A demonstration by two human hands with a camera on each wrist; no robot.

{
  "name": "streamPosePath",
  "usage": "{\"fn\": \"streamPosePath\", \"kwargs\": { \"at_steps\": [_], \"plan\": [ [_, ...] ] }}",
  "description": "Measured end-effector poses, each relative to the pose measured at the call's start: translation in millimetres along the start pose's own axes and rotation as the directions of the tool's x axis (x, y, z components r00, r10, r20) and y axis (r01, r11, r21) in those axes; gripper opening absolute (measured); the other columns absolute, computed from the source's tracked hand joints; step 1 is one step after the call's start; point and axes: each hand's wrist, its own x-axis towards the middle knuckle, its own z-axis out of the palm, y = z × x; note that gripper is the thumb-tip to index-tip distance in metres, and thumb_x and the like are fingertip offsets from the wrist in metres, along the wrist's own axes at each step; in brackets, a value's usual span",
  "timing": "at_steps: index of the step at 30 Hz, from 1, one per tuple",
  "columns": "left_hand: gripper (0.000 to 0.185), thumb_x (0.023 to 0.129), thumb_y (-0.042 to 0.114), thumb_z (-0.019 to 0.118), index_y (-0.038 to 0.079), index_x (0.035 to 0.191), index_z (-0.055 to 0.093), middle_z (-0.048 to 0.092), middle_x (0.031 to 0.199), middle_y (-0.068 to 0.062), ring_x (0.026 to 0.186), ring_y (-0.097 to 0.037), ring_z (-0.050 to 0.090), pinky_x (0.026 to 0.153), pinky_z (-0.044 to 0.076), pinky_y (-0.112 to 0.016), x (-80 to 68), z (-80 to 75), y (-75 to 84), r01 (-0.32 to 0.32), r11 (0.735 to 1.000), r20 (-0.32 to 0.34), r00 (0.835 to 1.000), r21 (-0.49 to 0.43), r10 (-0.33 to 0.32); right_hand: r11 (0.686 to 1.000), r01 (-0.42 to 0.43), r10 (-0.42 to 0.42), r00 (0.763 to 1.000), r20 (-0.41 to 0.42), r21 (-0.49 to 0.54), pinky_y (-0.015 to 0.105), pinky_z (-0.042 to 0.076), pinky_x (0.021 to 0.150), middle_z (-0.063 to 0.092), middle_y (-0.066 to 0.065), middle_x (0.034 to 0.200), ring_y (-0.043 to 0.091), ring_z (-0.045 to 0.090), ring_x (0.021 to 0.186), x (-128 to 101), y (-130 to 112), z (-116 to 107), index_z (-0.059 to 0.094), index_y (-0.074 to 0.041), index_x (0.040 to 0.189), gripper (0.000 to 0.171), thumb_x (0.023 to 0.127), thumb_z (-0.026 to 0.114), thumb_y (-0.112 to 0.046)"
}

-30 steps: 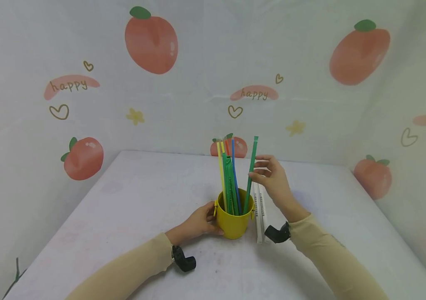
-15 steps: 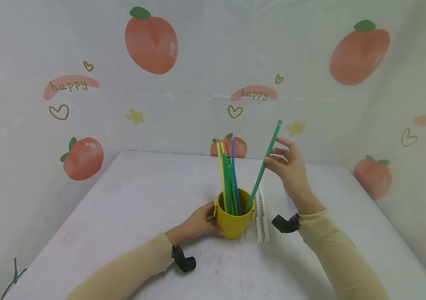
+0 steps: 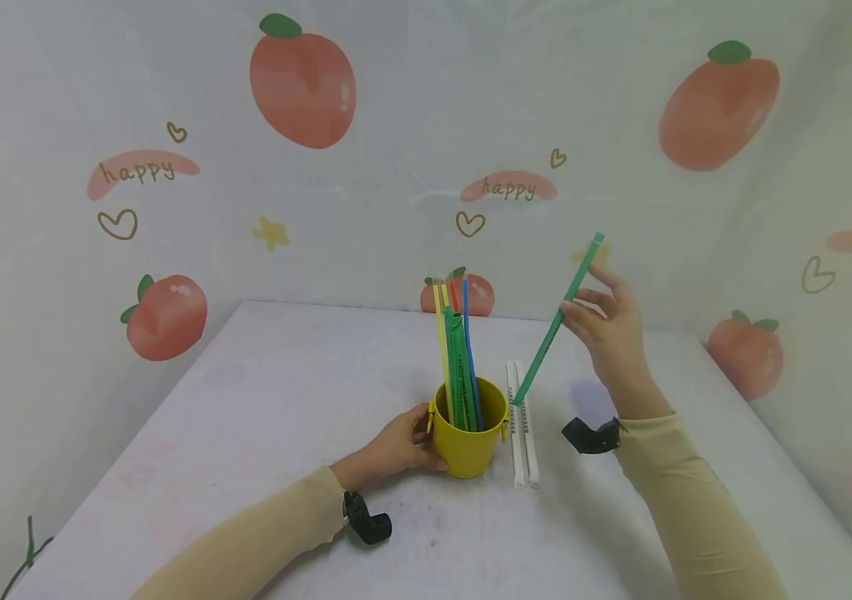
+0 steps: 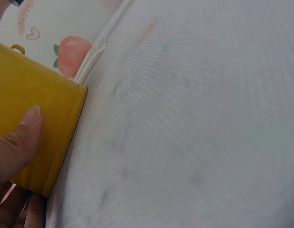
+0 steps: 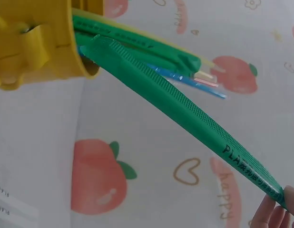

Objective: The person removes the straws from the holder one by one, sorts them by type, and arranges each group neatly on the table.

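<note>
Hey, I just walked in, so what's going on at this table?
A person steadies a small yellow bucket on the table with their left hand. Their right hand pinches a green wrapped straw near its upper part, holding it up at a slant; in the head view its lower end appears just outside the bucket. More colorful straws stand in the bucket, and two white wrapped straws lie on the table to its right.

Muted diffuse light, soft shadows (image 3: 609, 525), dim wrist views
</note>
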Motion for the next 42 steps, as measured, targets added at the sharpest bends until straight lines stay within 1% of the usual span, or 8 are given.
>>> {"fn": "streamPosePath", "kwargs": {
  "at_steps": [7,14,20,25,28,32,37,42],
  "plan": [
    [0.082,0.075,0.006,0.082,0.004,0.144,0.038,0.047,0.144,-0.013,0.137,-0.031,0.042,0.114,0.036,-0.046,0.1,-0.1,-0.4,-0.004,1.0,-0.001,1.0,-0.001,0.004,0.995,-0.039,0.036,0.999,-0.031,-0.089,0.022,0.058,0.082,0.049,0.009,0.106,0.009,0.064,0.083,4.4,10.4,-9.7,0.038,-0.01,0.145,0.066,0.088,0.061,0.011],
    [0.084,0.074,0.007,0.083,0.006,0.145,0.038,0.046,0.146,-0.011,0.137,-0.03,0.042,0.114,0.037,-0.045,-0.3,-0.3,-0.3,0.005,1.0,0.002,1.0,0.013,-0.005,0.987,-0.095,0.09,0.995,-0.041,-0.126,0.022,0.059,0.08,0.047,0.011,0.107,0.009,0.064,0.08,10.6,25.5,-23.3,0.036,-0.009,0.147,0.068,0.087,0.063,0.01],
    [0.085,0.074,0.007,0.083,0.007,0.146,0.037,0.044,0.148,-0.01,0.138,-0.029,0.042,0.114,0.037,-0.045,2.4,-2.9,-1.1,-0.002,1.0,0.001,1.0,-0.001,0.002,0.963,-0.115,0.113,0.993,-0.022,-0.246,0.021,0.058,0.08,0.048,0.009,0.106,0.008,0.064,0.081,14.5,43.6,-32.9,0.035,-0.007,0.147,0.069,0.087,0.064,0.008],
    [0.086,0.074,0.009,0.083,0.007,0.146,0.036,0.043,0.149,-0.011,0.138,-0.031,0.041,0.114,0.036,-0.046,1.2,-4.9,-1.6,0.014,1.0,-0.015,1.0,0.003,-0.014,0.909,-0.147,0.157,0.988,-0.006,-0.39,0.019,0.058,0.081,0.046,0.012,0.112,0.006,0.063,0.083,13.5,57.1,-36.2,0.032,-0.007,0.149,0.069,0.088,0.063,0.006],
    [0.087,0.074,0.009,0.083,0.007,0.147,0.035,0.041,0.15,-0.011,0.138,-0.031,0.041,0.114,0.036,-0.045,-0.4,-4.9,-2.6,0.023,1.0,-0.013,1.0,0.004,-0.023,0.87,-0.172,0.19,0.982,-0.007,-0.463,0.018,0.057,0.08,0.047,0.019,0.118,0.004,0.063,0.083,12.3,63.3,-39.1,0.031,-0.007,0.15,0.069,0.089,0.062,0.005],
    [0.086,0.074,0.008,0.083,0.006,0.146,0.035,0.042,0.149,-0.012,0.138,-0.031,0.041,0.114,0.037,-0.045,-1.2,-4.2,-2.7,0.008,1.0,-0.002,1.0,0.004,-0.008,0.809,-0.208,0.242,0.97,-0.011,-0.55,0.018,0.057,0.079,0.046,0.028,0.127,0.003,0.062,0.083,12.7,71.3,-43.6,0.032,-0.008,0.15,0.07,0.089,0.063,0.003],
    [0.084,0.074,0.006,0.082,0.007,0.145,0.037,0.043,0.149,-0.01,0.138,-0.03,0.04,0.114,0.036,-0.045,-0.4,-2.1,-2.1,-0.005,1.0,0.009,1.0,-0.01,0.005,0.74,-0.276,0.333,0.943,-0.023,-0.613,0.02,0.059,0.078,0.046,0.032,0.132,0.007,0.062,0.082,14.3,81.5,-44.4,0.031,-0.008,0.151,0.073,0.088,0.065,0.005],
    [0.083,0.074,0.007,0.083,0.008,0.145,0.038,0.044,0.148,-0.01,0.139,-0.03,0.04,0.114,0.036,-0.045,0.3,0.0,-1.3,0.0,1.0,0.005,1.0,-0.015,0.0,0.69,-0.308,0.387,0.922,-0.026,-0.655,0.022,0.059,0.08,0.047,0.03,0.132,0.012,0.064,0.087,13.7,88.7,-43.7,0.031,-0.008,0.151,0.074,0.087,0.066,0.004]
  ]
}}
